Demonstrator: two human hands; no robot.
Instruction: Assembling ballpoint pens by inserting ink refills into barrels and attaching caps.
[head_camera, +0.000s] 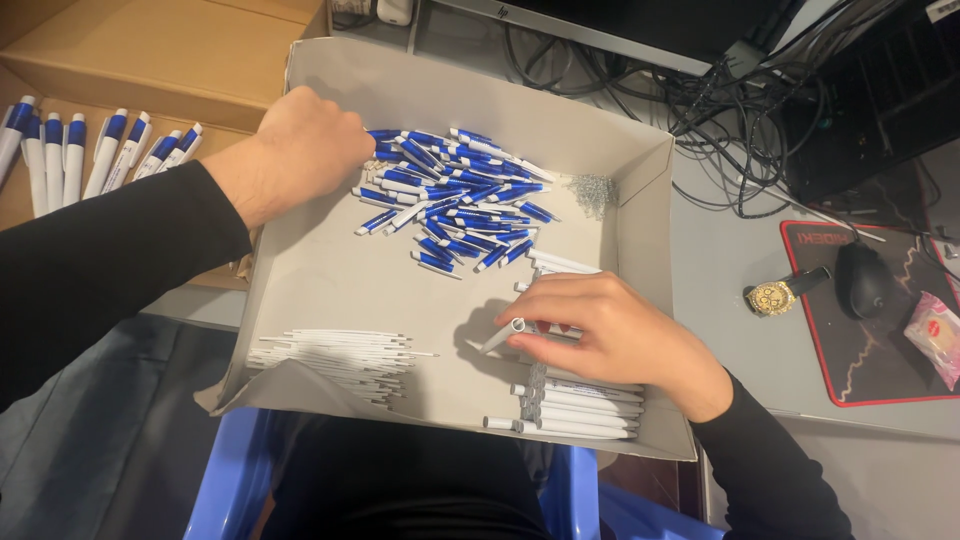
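1. Left hand (305, 145), fingers curled and hidden, digs into blue caps (455, 195) near the tray's (330, 270) far edge; grasp unclear.
2. Right hand (610, 335) pinches a white barrel (503, 336) near the tray's right edge.

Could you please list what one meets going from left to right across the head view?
Row of finished pens → left hand → blue pen parts → springs → wristwatch → computer mouse → pink packet.

— What can't you see?
— The left hand (305, 150) covers the caps (455, 195) under its fingers. The right hand (610, 335) hides some barrels (575, 405) beneath it.
— Anything else?
— The springs (592, 190) beyond the right hand are too small to count.
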